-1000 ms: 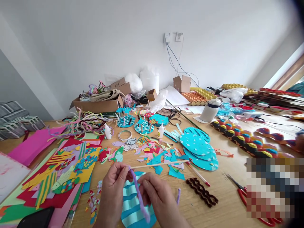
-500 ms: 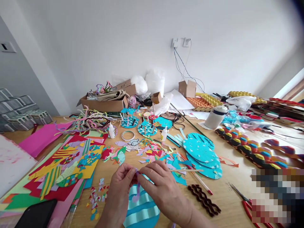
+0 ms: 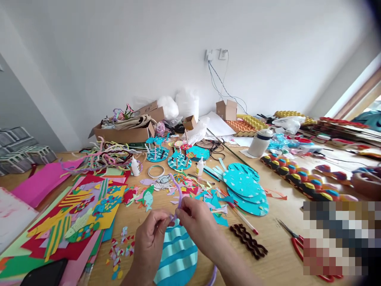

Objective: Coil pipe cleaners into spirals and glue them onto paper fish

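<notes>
A fuzzy purple stem [image 3: 179, 190] rises between my hands, both pinching it near its lower part. My left hand [image 3: 153, 234] is closed on it from the left, my right hand [image 3: 196, 222] from the right. Under them lies a blue oval [image 3: 177, 258] with wavy pale-blue strips across it. Another purple piece [image 3: 213, 274] shows below my right wrist. Dark brown wavy stems [image 3: 248, 241] rest to the right.
Red-handled scissors [image 3: 294, 238] lie at the right; a person's hand [image 3: 367, 182] is beyond them. Coloured paper and a phone [image 3: 44, 274] are on the left. Glue bottles [image 3: 135, 167], blue ovals [image 3: 244, 178] and a white jar [image 3: 259, 143] stand or lie farther back.
The purple stem now points upward, where it hung down before. The wooden stick by my right hand is no longer seen. The view has shifted right, and another person's hand has appeared.
</notes>
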`<state>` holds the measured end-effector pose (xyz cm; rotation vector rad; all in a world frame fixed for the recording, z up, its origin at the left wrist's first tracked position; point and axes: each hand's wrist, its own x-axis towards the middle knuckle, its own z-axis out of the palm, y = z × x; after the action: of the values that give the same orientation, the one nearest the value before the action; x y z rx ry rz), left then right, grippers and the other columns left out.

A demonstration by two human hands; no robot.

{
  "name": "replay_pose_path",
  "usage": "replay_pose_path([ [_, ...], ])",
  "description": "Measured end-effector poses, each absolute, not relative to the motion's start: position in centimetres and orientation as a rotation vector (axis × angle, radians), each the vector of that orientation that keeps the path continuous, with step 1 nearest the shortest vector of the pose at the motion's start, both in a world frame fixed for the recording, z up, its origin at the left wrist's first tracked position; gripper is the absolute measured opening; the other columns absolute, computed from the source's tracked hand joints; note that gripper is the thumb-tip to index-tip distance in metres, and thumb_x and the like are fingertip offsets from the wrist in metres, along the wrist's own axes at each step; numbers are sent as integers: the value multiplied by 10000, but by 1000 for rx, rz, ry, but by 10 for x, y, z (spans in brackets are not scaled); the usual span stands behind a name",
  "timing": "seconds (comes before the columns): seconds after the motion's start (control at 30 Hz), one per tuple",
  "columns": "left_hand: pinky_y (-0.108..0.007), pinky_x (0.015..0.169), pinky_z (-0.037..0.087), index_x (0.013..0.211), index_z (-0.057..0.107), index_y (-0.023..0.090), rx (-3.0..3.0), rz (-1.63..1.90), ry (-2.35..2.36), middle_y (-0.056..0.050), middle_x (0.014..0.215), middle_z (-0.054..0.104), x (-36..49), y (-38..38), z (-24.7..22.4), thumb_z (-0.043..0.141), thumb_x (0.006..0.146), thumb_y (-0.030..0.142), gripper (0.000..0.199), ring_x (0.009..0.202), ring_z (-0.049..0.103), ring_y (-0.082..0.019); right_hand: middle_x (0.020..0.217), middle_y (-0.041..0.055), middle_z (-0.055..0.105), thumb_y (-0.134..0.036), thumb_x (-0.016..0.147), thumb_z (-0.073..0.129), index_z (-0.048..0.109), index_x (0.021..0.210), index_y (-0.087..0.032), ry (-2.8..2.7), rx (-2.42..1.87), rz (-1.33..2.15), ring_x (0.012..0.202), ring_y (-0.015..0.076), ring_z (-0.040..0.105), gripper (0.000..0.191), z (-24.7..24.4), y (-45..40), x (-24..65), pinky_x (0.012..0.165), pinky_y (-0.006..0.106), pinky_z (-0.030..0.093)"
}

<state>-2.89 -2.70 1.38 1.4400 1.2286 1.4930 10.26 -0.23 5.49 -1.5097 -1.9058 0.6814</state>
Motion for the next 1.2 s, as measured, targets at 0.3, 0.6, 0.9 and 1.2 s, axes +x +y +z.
replay_pose_path([
  [0.3,-148,513,468,655,592,166,596,1538,912,32,582,618,-35,-19,37,777,581,284,231,532,553,-80,771,27,599,-92,816,513,538,846,-193,-1924,-782,173,713,147,546,108,41,-36,121,644,247,449],
  [0.6,-144,446,465,660,623,115,245,1203,727,-21,569,629,-18,-31,37,776,582,97,172,461,551,-64,1213,64,459,-13,819,460,528,1094,-294,-1700,-679,165,920,152,544,399,27,2,116,733,286,496],
  [0.9,-134,441,441,637,609,136,321,1373,743,-8,553,627,-19,-28,43,829,498,189,265,468,534,-65,677,22,655,-107,827,500,631,797,-189,-1912,-711,148,620,133,566,158,33,11,117,579,242,431],
  [1.2,-198,526,449,662,565,165,724,1539,946,21,557,589,-22,-19,27,706,661,301,196,540,526,-105,436,-35,502,-483,695,600,513,597,-165,-1186,-1037,1467,378,62,338,344,17,-17,85,393,189,272],
])
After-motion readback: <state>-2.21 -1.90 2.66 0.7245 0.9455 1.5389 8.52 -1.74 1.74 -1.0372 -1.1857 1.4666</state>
